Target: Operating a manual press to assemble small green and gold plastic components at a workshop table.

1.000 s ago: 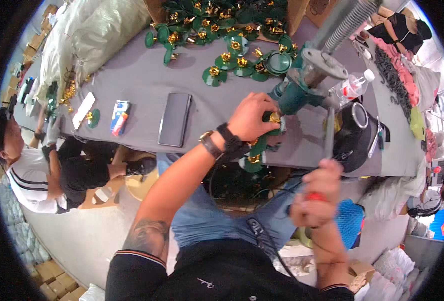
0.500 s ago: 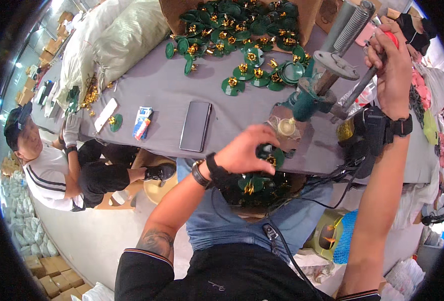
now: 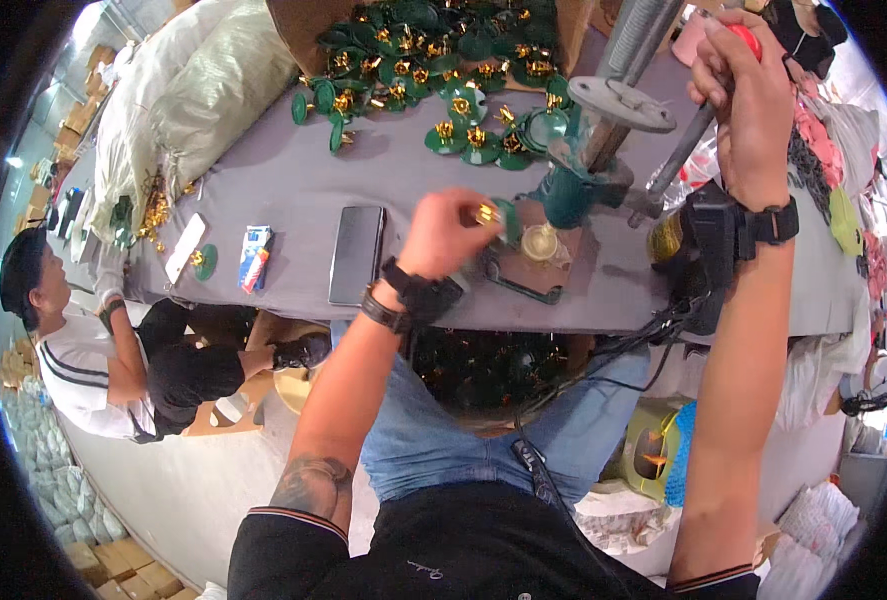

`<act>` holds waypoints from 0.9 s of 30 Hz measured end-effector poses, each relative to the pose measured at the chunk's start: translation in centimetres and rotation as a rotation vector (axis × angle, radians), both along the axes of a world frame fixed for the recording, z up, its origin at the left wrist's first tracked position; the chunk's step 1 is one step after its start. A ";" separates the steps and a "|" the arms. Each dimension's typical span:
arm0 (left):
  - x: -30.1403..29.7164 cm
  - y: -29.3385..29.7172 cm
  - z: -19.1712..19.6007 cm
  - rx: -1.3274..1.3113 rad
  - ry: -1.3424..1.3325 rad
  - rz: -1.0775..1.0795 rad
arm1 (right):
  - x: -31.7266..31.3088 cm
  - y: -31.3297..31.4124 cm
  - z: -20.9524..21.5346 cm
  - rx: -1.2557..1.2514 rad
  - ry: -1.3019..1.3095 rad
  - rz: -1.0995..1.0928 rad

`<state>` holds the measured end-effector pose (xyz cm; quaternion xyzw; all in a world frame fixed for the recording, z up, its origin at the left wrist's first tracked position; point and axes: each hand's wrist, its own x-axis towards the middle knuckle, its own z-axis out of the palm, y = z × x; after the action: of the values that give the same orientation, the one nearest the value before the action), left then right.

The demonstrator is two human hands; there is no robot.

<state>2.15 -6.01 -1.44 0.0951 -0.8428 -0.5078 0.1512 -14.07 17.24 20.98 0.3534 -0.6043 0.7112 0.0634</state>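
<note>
- Black short-sleeved top, thin striped trim at cuffs.
- Blue jeans.
- Left forearm: dark tattoo near elbow.
- Left wrist: black watch plus black band.
- Right wrist: black watch, wide strap.

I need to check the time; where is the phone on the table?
In the head view the dark phone lies flat on the grey table, left of the left hand and right of a small blue carton.

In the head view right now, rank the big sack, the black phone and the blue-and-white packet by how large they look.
1. Big sack, largest by far.
2. Black phone.
3. Blue-and-white packet, smallest.
Phone and packet lie side by side on the table, so that order holds; the sack lies farther off.
</note>
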 end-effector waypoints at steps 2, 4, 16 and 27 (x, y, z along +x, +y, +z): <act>-0.2 3.1 0.5 -0.148 0.106 -0.145 | -0.7 0.6 -0.1 -0.003 -0.023 0.002; -2.1 5.1 -0.2 -0.170 0.135 -0.189 | -1.0 1.0 0.2 -0.004 -0.056 -0.002; -2.4 5.5 -1.1 -0.183 0.233 -0.193 | 20.6 5.9 -22.6 0.319 0.709 -0.317; 0.7 6.1 -0.1 -0.238 0.059 -0.138 | 0.7 -0.8 0.7 0.064 0.009 -0.078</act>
<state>2.85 0.07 -1.50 0.0033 -0.8967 -0.4161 0.1507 -13.32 16.47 21.65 0.3348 -0.6398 0.6868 0.0824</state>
